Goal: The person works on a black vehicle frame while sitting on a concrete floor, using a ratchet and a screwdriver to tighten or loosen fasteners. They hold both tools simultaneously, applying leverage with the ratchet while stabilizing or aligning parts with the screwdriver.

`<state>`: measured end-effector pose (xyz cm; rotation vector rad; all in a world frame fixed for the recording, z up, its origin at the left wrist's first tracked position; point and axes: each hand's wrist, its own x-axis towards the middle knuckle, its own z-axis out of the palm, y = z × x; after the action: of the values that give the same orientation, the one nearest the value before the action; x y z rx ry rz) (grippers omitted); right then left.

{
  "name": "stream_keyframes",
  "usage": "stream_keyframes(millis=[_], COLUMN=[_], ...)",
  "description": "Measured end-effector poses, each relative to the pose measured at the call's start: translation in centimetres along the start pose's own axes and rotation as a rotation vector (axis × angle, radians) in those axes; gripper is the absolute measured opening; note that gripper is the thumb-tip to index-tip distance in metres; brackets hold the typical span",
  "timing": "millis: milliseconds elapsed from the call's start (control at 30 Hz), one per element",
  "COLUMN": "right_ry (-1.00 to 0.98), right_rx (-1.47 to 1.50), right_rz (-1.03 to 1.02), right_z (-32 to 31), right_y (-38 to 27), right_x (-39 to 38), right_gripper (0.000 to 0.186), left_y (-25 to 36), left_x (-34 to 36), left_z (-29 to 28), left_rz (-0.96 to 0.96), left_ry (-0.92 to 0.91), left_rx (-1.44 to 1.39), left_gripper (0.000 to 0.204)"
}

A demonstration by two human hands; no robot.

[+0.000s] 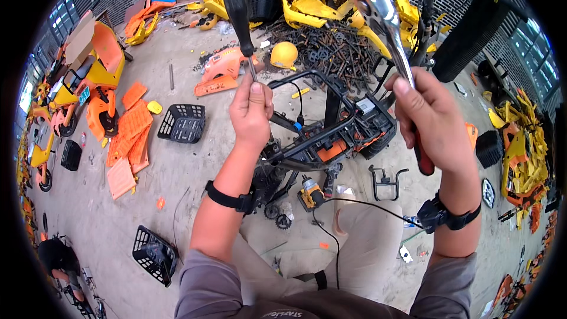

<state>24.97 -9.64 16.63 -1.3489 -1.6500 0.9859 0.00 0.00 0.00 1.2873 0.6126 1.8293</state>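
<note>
My left hand [251, 112] is closed on the steel shaft of a screwdriver [239, 18], whose black handle points up. My right hand [434, 121] grips a chrome ratchet wrench [384, 23] with a red and black handle, its head raised. Below and between both hands stands a stripped black vehicle frame [331, 136] with cables, a battery area and orange parts. Under it on the floor are a yellow and black power tool [313, 192], a second drill-like tool [332, 174] and some dark gears [282, 220].
Yellow panels [310, 6] and dark metal parts [333, 53] are heaped behind. Orange panels [127, 136], black baskets [180, 123] and scooters [88, 82] lie or stand left. More yellow parts [525, 159] are piled right. A person [59, 260] is at lower left.
</note>
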Motion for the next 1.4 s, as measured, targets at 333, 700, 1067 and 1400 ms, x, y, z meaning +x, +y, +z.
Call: stream_keyframes(millis=[333,700,1067,1400], right_ry=[0.154,0.115,-0.09,0.163], right_rx=[-0.674,-1.106,-1.116,-1.682], right_rz=[-0.467,-0.479,-0.198,-0.724], right_z=[2.3,3.1,4.2,4.3], right_y=[-9.4,-16.1,-17.4,-14.6], right_x=[5.8,6.4,3.0,8.3], right_gripper=[0.03,0.038,0.043,0.035], left_y=[-0.6,-0.6,-0.3,0.2], left_x=[-0.4,-0.6,-0.6,-0.4], left_z=[0.0,0.6,1.3,-1.7], left_rz=[0.103,0.163,0.033,0.057], left_ry=[-0.062,-0.097,-0.05,0.015], left_rx=[0.157,0.184,0.108,0.147], left_gripper=[0.041,0.041,0.039,0.039])
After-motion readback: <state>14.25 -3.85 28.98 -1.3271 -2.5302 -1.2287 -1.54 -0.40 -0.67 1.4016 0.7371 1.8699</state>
